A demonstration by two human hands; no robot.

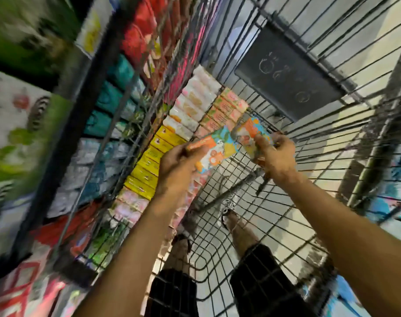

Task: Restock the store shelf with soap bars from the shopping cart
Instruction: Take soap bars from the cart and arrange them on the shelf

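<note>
Inside the wire shopping cart (247, 209), my left hand (176, 163) grips a colourful orange-and-blue soap bar box (212, 149). My right hand (276, 154) grips a second box of the same kind (248, 131) just to the right of the first. Both boxes are held above the cart's mesh floor. Rows of soap bars lie along the cart's left side: yellow ones (149, 165), white-and-orange ones (192, 106) and peach ones (224, 108). The store shelf (64, 106) on the left is blurred.
Blurred teal, red and white packets (112, 97) fill the shelf behind the cart's left wall. A dark child-seat flap (291, 81) hangs at the cart's far end. My legs and sandalled feet (229, 216) show through the mesh on a pale tiled floor.
</note>
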